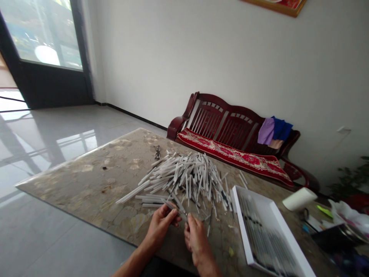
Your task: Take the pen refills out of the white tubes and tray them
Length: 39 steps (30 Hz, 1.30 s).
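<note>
My left hand point(163, 220) is closed, pinching a slim whitish tube point(170, 204) between thumb and fingers. Close beside it, my right hand point(196, 235) is curled shut at the near end of this tube, where a small dark tip shows. Its fingers partly hide what they grip. Just beyond both hands lies a large loose heap of slim whitish tubes point(184, 173), with dark thin sticks mixed in. At right stands a white open box point(243, 231) holding rows of thin grey sticks point(265, 234), blurred.
The patterned table point(121, 169) carries black-framed glasses point(157, 152) behind the heap. To the right are a white roll point(300, 199), a dark cylindrical container point(337, 238) and crumpled plastic point(351, 215). A dark red wooden bench point(225, 119) stands past the far edge.
</note>
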{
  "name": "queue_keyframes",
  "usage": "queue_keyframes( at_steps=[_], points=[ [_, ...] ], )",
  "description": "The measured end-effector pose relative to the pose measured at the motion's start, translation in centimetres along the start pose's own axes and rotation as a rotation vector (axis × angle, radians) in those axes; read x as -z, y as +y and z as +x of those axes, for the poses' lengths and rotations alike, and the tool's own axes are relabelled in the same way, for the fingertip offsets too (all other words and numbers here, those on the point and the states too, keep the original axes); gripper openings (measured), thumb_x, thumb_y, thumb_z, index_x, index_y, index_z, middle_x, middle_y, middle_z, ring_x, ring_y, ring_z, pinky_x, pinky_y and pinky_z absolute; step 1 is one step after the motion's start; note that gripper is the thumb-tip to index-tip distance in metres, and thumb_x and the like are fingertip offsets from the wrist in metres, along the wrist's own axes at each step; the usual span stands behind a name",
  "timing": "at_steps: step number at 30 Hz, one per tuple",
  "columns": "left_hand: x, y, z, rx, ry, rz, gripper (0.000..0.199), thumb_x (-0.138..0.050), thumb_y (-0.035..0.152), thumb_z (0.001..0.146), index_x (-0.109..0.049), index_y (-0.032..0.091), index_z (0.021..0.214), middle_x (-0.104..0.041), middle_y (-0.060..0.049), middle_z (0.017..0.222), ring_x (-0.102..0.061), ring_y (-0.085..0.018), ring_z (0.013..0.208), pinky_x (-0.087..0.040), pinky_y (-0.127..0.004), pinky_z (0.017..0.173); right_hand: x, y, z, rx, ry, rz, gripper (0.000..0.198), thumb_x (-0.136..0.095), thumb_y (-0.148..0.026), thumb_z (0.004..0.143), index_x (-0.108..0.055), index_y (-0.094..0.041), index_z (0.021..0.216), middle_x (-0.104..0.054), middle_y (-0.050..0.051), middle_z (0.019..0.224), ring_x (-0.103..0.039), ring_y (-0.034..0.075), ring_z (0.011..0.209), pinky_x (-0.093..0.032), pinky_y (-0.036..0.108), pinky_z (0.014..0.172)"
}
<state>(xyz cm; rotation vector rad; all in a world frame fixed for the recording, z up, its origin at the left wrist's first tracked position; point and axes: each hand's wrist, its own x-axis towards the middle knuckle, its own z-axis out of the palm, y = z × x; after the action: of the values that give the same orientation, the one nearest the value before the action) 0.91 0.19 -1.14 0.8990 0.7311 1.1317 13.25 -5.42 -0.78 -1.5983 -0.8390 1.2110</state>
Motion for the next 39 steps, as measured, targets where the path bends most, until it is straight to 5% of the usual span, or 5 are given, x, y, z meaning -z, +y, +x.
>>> queue_keyframes(
  at_steps=[4,8,12,29,39],
  points=[
    [0.0,0.2,-0.1,0.014,-0.043,0.045,0.041,-0.072,0.056,0.077,-0.063,0.017,0.084,-0.064,0.003,0.061,-0.058,-0.013,0.053,-0.049,-0.022,0.05,0.7,-1.2,-0.9,-0.093,-0.084,-0.019,0.069,-0.045,-0.088,0.072,-0.057,-0.02,0.07,-0.047,-0.005,0.046,-0.035,0.006,0.032,-0.021,0.018,0.032],
    [-0.1,0.4,-0.1,0.031,0.02,0.016,0.042,-0.066,0.06,0.08,-0.06,0.019,0.085,-0.062,0.004,0.061,-0.058,-0.015,0.055,-0.048,-0.023,0.049,3.4,-2.8,1.5,0.221,0.139,-0.279,0.058,-0.041,-0.072,0.085,-0.064,-0.019,0.076,-0.059,0.0,0.056,-0.05,0.012,0.042,-0.036,0.022,0.039],
    [-0.2,0.5,-0.1,0.03,0.009,0.04,0.042,-0.064,0.061,0.081,-0.059,0.019,0.083,-0.059,0.005,0.063,-0.053,-0.012,0.051,-0.045,-0.022,0.047,5.7,-4.1,5.1,0.482,0.298,-0.605,0.025,-0.048,-0.035,0.085,-0.068,-0.021,0.086,-0.072,0.006,0.081,-0.068,0.021,0.077,-0.053,0.03,0.071],
    [0.1,0.5,-0.6,0.029,0.006,0.199,0.039,-0.058,0.058,0.085,-0.064,0.02,0.08,-0.049,0.005,0.054,-0.039,-0.01,0.045,-0.034,-0.019,0.043,4.7,-7.8,12.7,0.436,0.339,-1.037,0.029,-0.055,-0.024,0.091,-0.07,-0.025,0.116,-0.066,0.008,0.114,-0.063,0.02,0.105,-0.044,0.027,0.087],
    [0.0,0.2,-0.6,0.065,-0.088,0.198,0.044,-0.053,0.063,0.087,-0.061,0.019,0.084,-0.036,0.009,0.051,-0.032,-0.01,0.044,-0.029,-0.019,0.043,4.7,-8.2,12.0,0.448,0.296,-0.761,0.016,-0.055,-0.018,0.084,-0.069,-0.018,0.09,-0.071,0.011,0.099,-0.065,0.023,0.099,-0.049,0.035,0.088]
  ],
)
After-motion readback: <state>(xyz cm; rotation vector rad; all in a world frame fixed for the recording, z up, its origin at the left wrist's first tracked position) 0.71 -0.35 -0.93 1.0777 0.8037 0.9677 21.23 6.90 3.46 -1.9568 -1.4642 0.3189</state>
